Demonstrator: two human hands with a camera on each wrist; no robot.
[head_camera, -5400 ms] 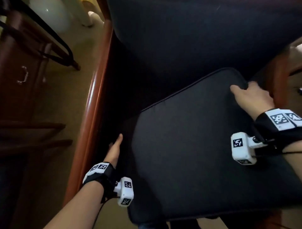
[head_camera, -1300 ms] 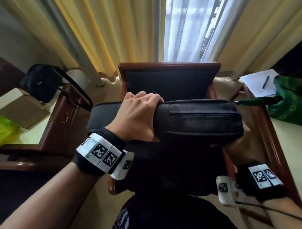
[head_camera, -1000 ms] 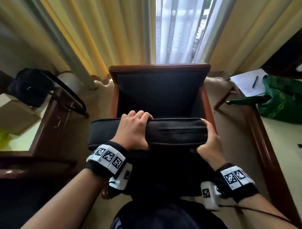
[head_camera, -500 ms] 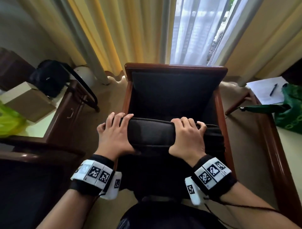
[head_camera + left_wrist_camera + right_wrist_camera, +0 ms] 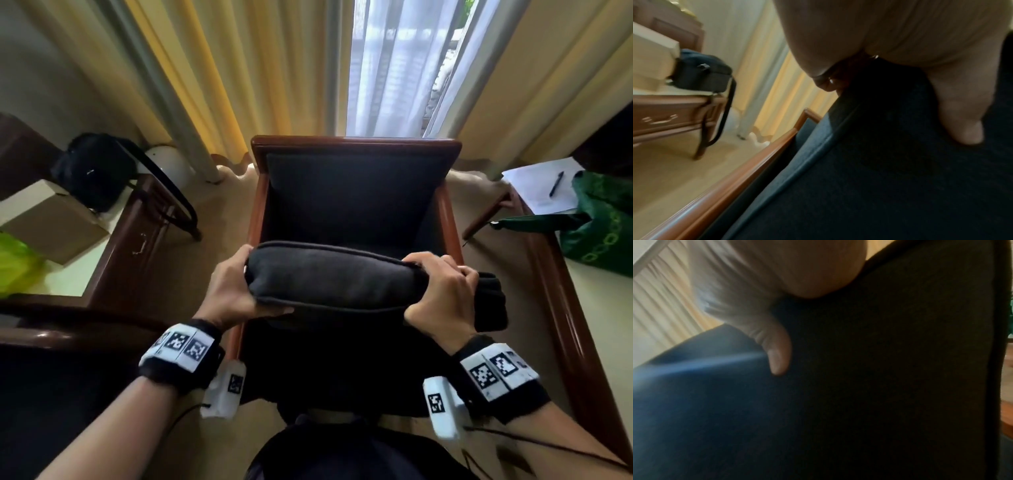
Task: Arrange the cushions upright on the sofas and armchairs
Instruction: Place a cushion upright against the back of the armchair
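Observation:
A dark seat cushion (image 5: 335,279) stands on its edge in the wooden-framed armchair (image 5: 354,142), its top edge level across the seat in front of the dark backrest (image 5: 352,195). My left hand (image 5: 236,291) grips the cushion's left end, thumb on the near face. My right hand (image 5: 442,291) grips the top edge near the right end, fingers curled over it. In the left wrist view my thumb (image 5: 962,129) presses into the cushion (image 5: 859,186) beside the armrest rail (image 5: 725,186). The right wrist view shows my thumb (image 5: 779,356) on the dark fabric (image 5: 890,369).
A side table (image 5: 137,240) at left carries a cardboard box (image 5: 51,219), a black bag (image 5: 92,168) and a yellow-green bag (image 5: 17,267). At right a table (image 5: 561,308) holds papers with a pen (image 5: 544,185) and a green bag (image 5: 603,226). Curtains hang behind the chair.
The cushion, flat on the seat seconds ago, stands on edge. In the last half second my left hand slid to its left end and my right hand shifted rightward along the top.

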